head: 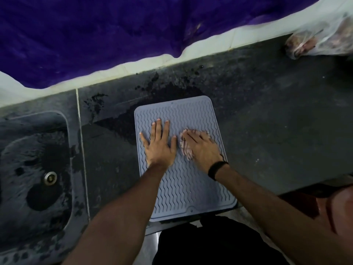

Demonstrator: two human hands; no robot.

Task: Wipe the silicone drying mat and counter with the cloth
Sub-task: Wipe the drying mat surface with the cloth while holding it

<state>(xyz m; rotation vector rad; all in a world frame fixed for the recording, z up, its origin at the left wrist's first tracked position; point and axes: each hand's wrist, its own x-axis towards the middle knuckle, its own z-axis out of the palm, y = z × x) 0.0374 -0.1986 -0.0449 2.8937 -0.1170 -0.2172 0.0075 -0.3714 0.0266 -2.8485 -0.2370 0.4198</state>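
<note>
From the head camera you look down on the silicone drying mat point(189, 188), a grey-blue sheet with wavy ridges that lies flat on the dark counter point(277, 121). Its near edge reaches the counter's front edge, just in front of your body.

Your left hand point(159, 145) lies flat on the far left part of the mat, palm down, fingers straight and spread apart, thumb out toward the other hand. It holds nothing.

Your right hand point(203, 148) lies just right of it, on the far right part of the mat, pressing down on the cloth point(184, 148). The fingers look straight and laid over the cloth, not curled round it. The cloth is pale and pinkish, bunched under the palm, and shows at the fingertips and along the thumb side. A black band point(216, 169) sits on that wrist.

Beyond the mat's far left corner the counter shows a dark wet patch point(172, 90) with splashes around it. Left of the mat, past a pale seam, is the sink point(38, 169) with a metal drain point(50, 177). Well beyond the mat hangs a purple fabric point(114, 31) over the pale wall. Far to the mat's right, at the back of the counter, lies a clear plastic bag point(321, 41); what is in it is blurred.
</note>
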